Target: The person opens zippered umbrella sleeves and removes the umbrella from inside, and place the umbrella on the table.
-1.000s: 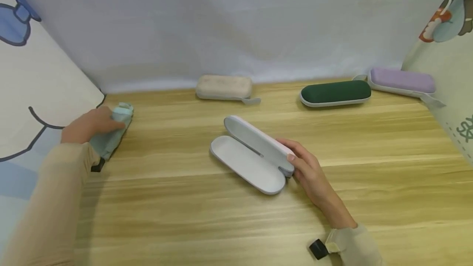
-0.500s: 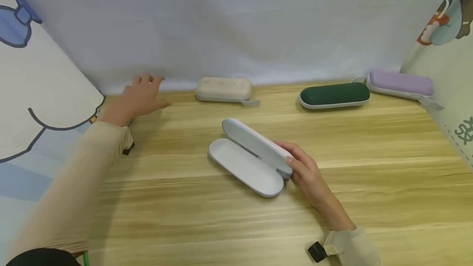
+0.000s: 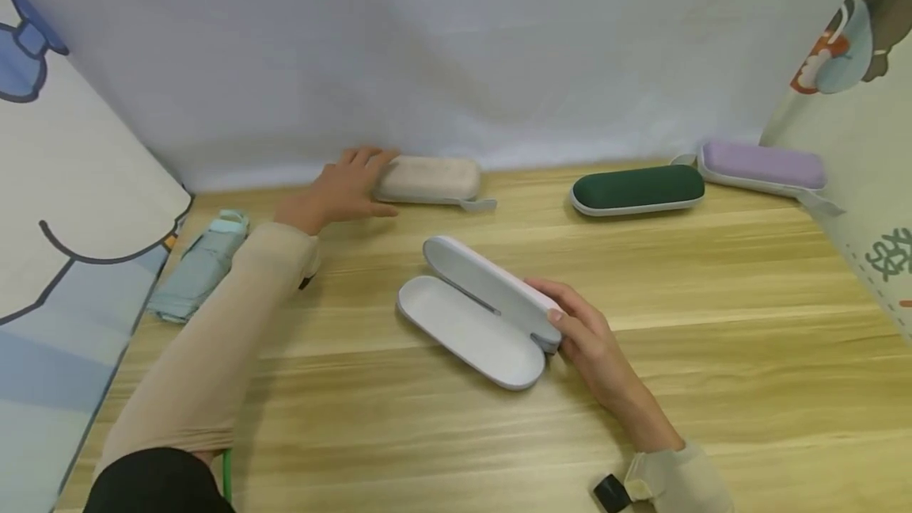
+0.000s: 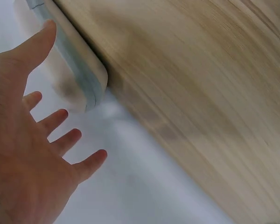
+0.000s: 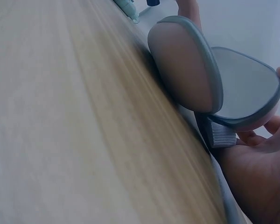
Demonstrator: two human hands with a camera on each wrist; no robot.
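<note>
My left hand (image 3: 340, 190) reaches to the left end of a beige oblong hard case (image 3: 436, 178) by the back wall. Its fingers are spread, and in the left wrist view the case (image 4: 77, 70) lies beyond the thumb and fingers. A white oblong hard case (image 3: 473, 331) lies unfolded in the middle of the table, its pale inside bare. My right hand (image 3: 594, 351) pinches the raised half of it at the near right end, thumb on the inner side. In the right wrist view the two halves of this case (image 5: 184, 70) stand apart.
A folded teal compact umbrella (image 3: 203, 267) lies at the left, beside my left forearm. At the back right are a dark green case (image 3: 637, 190) and a lilac case (image 3: 764, 165) with straps. Fabric walls (image 3: 456, 46) close off the back and sides of the wooden table (image 3: 427, 450).
My left hand has let go of the teal umbrella, leaving it at the left, and moved right to the beige case. The right hand still holds the white case.
</note>
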